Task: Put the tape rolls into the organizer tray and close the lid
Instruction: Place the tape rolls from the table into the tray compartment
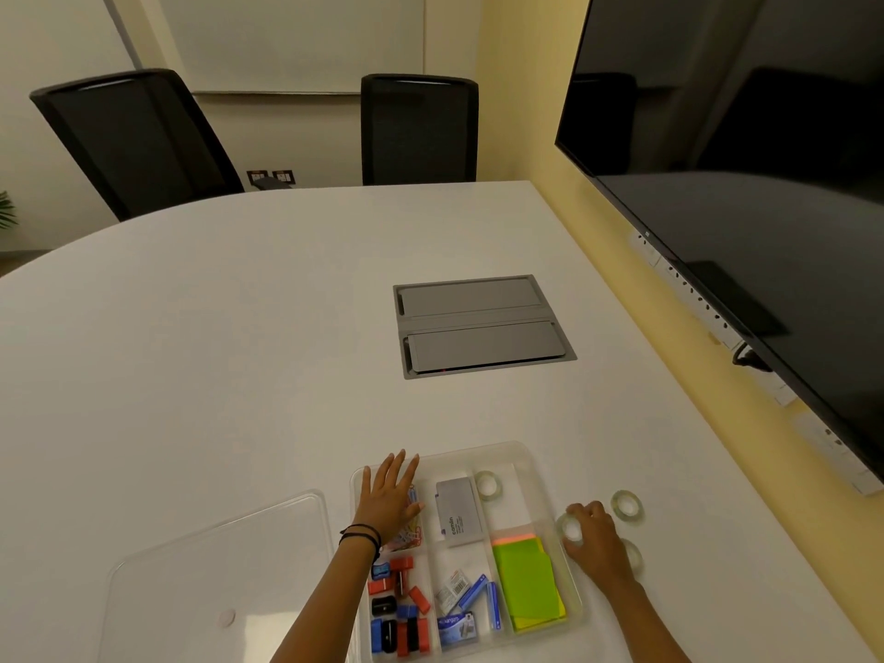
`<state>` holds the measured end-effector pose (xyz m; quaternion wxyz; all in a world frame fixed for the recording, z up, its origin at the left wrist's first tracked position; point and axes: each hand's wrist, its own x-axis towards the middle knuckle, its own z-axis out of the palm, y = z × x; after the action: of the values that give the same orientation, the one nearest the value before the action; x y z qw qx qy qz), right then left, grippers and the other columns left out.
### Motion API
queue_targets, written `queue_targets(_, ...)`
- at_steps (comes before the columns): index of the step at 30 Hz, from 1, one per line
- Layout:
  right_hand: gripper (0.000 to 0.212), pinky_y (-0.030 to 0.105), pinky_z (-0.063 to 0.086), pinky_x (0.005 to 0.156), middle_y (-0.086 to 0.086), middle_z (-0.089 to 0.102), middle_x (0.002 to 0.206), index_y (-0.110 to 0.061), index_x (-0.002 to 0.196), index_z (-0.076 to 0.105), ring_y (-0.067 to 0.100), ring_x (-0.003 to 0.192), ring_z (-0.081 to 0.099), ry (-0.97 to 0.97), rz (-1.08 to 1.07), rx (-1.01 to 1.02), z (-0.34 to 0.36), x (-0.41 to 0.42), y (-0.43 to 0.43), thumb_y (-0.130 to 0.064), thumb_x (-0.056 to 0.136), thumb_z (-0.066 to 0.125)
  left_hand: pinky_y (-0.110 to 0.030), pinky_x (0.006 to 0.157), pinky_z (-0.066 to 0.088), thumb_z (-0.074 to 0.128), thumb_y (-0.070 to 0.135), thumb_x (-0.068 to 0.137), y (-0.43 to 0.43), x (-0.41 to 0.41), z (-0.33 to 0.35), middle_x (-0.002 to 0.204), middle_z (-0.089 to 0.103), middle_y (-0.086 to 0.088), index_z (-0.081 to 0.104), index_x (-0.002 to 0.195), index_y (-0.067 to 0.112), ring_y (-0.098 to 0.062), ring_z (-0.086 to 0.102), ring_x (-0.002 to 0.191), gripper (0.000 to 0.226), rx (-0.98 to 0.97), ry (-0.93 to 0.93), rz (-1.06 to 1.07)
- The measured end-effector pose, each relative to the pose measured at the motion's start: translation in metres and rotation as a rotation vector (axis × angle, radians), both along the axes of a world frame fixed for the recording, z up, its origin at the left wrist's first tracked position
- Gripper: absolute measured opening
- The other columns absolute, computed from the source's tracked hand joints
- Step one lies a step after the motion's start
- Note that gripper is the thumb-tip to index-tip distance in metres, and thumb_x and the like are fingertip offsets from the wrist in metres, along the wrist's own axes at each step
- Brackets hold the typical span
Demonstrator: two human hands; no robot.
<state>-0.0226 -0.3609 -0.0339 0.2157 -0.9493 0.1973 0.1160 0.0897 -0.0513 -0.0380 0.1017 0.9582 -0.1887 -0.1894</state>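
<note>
The left hand (387,495) lies flat, its grip spread, on the clear organizer tray (531,459), while the right hand (595,543) has its grip curled around a tape roll (570,528) on the desk (239,351) beside the tray, whose lid (215,576) lies off to the left

White rounded worktop (239,351), grey flip-lid cable box (483,326) set in middle. Near edge: clear organizer tray (521,454), its clear lid (215,581) lying flat just left of it. Right of tray, three clear tape rolls: one loose (627,506), one under right hand (572,529), third (632,557) mostly hidden.
</note>
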Motion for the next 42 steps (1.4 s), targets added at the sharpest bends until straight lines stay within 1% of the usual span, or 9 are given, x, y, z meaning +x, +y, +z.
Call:
queue_targets(5,0.04,0.037,0.047,0.083,0.017,0.053,0.116,-0.007,0.117,0.052,0.033,0.108,0.051,-0.016,-0.095,0.018,-0.001,0.0,-0.002,-0.017,0.081,0.065,-0.051,0.119,-0.003,0.039,0.048,0.095,0.0,0.0,0.0,0.16,-0.007,-0.007,-0.003,0.148,0.023,-0.025,-0.005,0.148,0.072,0.007,0.004,0.002)
queue_targets(8,0.038,0.041,0.049,0.082,0.023,0.057,0.112,-0.001,0.114,0.053,0.038,0.103,0.056,-0.156,-0.259,0.145,0.007,0.01,0.0,-0.014,0.081,0.068,-0.051,0.119,-0.003,0.038,0.048,0.096,0.0,0.0,0.0,0.16,-0.008,-0.007,-0.004,0.148,0.023,-0.025,-0.005,0.148,0.072,0.009,0.006,-0.001)
queue_targets(11,0.038,0.038,0.048,0.081,0.02,0.057,0.111,-0.006,0.115,0.053,0.036,0.102,0.057,-0.276,-0.332,0.263,0.019,0.027,0.005,-0.015,0.082,0.068,-0.051,0.119,-0.004,0.039,0.047,0.095,0.001,0.0,0.0,0.16,-0.008,-0.007,-0.003,0.148,0.023,-0.025,-0.006,0.148,0.072,-0.004,0.007,0.001)
queue_targets(15,0.031,0.028,0.043,0.073,0.006,0.056,0.101,-0.013,0.109,0.056,0.025,0.091,0.056,-0.419,-0.256,0.433,0.034,0.049,0.016,-0.013,0.081,0.07,-0.051,0.119,-0.004,0.038,0.048,0.095,0.001,0.0,-0.001,0.16,-0.007,-0.007,-0.003,0.148,0.023,-0.025,-0.006,0.148,0.072,0.002,0.005,-0.002)
queue_targets(18,0.034,0.018,0.043,0.07,0.0,0.057,0.103,-0.017,0.112,0.056,0.014,0.087,0.055,-0.399,-0.074,0.465,0.04,0.061,0.029,-0.015,0.081,0.07,-0.051,0.119,-0.004,0.039,0.048,0.095,0.0,0.0,-0.001,0.16,-0.007,-0.006,-0.002,0.148,0.023,-0.025,-0.006,0.148,0.072,-0.01,0.009,0.004)
queue_targets(20,0.036,0.021,0.047,0.077,-0.001,0.057,0.106,-0.018,0.115,0.055,0.014,0.093,0.055,-0.346,0.073,0.428,0.039,0.065,0.036,-0.018,0.082,0.069,-0.051,0.119,-0.004,0.039,0.049,0.095,0.0,0.001,-0.001,0.16,-0.007,-0.007,-0.003,0.148,0.024,-0.025,-0.006,0.148,0.072,-0.005,0.008,0.002)
queue_targets(23,0.041,0.032,0.047,0.09,0.003,0.055,0.119,-0.017,0.122,0.052,0.019,0.109,0.05,-0.23,0.287,0.235,0.031,0.068,0.043,-0.021,0.083,0.065,-0.051,0.119,-0.005,0.039,0.049,0.095,0.0,0.0,-0.001,0.16,-0.008,-0.007,-0.003,0.148,0.024,-0.025,-0.006,0.148,0.072,-0.007,0.01,0.002)
queue_targets(30,0.047,0.032,0.043,0.088,0.009,0.048,0.126,-0.013,0.131,0.041,0.022,0.115,0.045,-0.005,0.639,-0.224,0.021,0.077,0.052,-0.019,0.085,0.051,-0.051,0.119,-0.005,0.038,0.048,0.095,0.0,0.0,0.0,0.16,-0.009,-0.007,-0.004,0.148,0.023,-0.025,-0.008,0.148,0.072,0.002,0.017,-0.003)
queue_targets(42,0.046,0.031,0.044,0.083,0.01,0.05,0.125,-0.012,0.128,0.044,0.021,0.109,0.05,-0.035,0.61,-0.266,0.006,0.082,0.055,0.006,0.086,0.038,-0.051,0.118,-0.005,0.038,0.05,0.095,0.001,0.0,-0.002,0.16,-0.009,-0.007,-0.004,0.148,0.023,-0.025,-0.008,0.148,0.073,0.001,0.015,-0.004)
